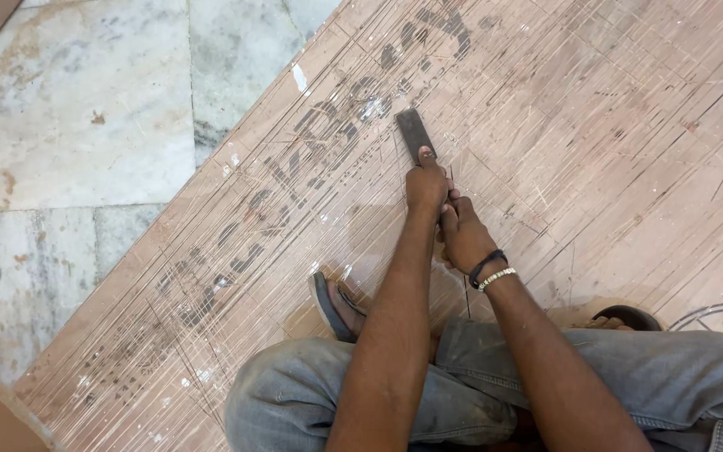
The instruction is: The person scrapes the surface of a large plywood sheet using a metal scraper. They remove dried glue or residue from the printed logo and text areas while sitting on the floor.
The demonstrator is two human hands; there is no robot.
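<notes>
The left hand (426, 186) presses the dark flat ruler (415, 132) on the board (596, 125), the right hand (464, 236) pinches something thin, marking a line that needs steady holding.

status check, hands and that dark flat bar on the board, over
Left hand pressing dark flat metal bar onto scratched plywood sheet. Right hand beside it, contents hidden. Nothing blocking.

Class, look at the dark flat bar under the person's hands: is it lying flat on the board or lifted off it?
Lying flat. The dark bar rests along the scratched plywood board, with the left hand pressing its near end.
</notes>
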